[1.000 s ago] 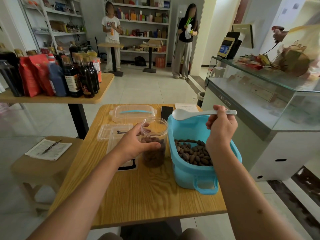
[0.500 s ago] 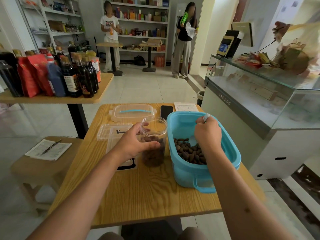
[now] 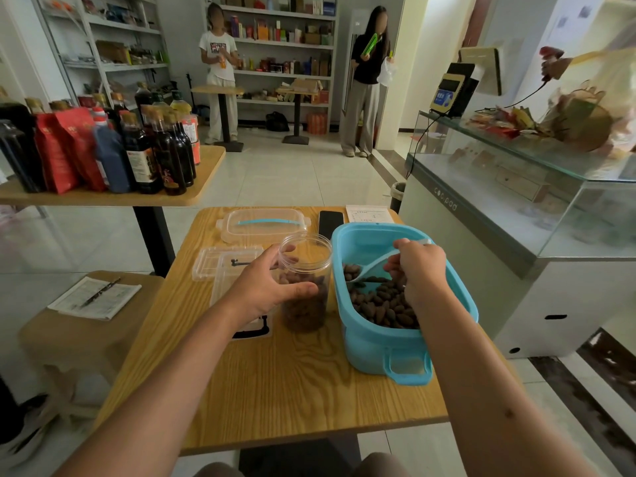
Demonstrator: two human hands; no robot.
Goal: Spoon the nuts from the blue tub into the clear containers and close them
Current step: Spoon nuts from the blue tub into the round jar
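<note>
Two hands are busy over a wooden bench (image 3: 275,380). The left hand (image 3: 266,289) wraps its fingers and thumb around a clear jar (image 3: 304,282) and holds it upright. This jar has no lid on it and is partly full of brown nuts. It stands just beside the blue tub (image 3: 378,342), on the tub's left side. The right hand (image 3: 418,270) is inside the tub and grips the handle of a white spoon (image 3: 370,268). The bowl of the spoon is down among the nuts (image 3: 382,304) at the bottom of the tub. Behind the jar lies a clear lid with a blue handle (image 3: 263,224). Another flat clear lid (image 3: 223,261) lies to the left of the jar. A black phone (image 3: 330,223) and a sheet of paper (image 3: 369,214) lie at the far edge of the bench.
</note>
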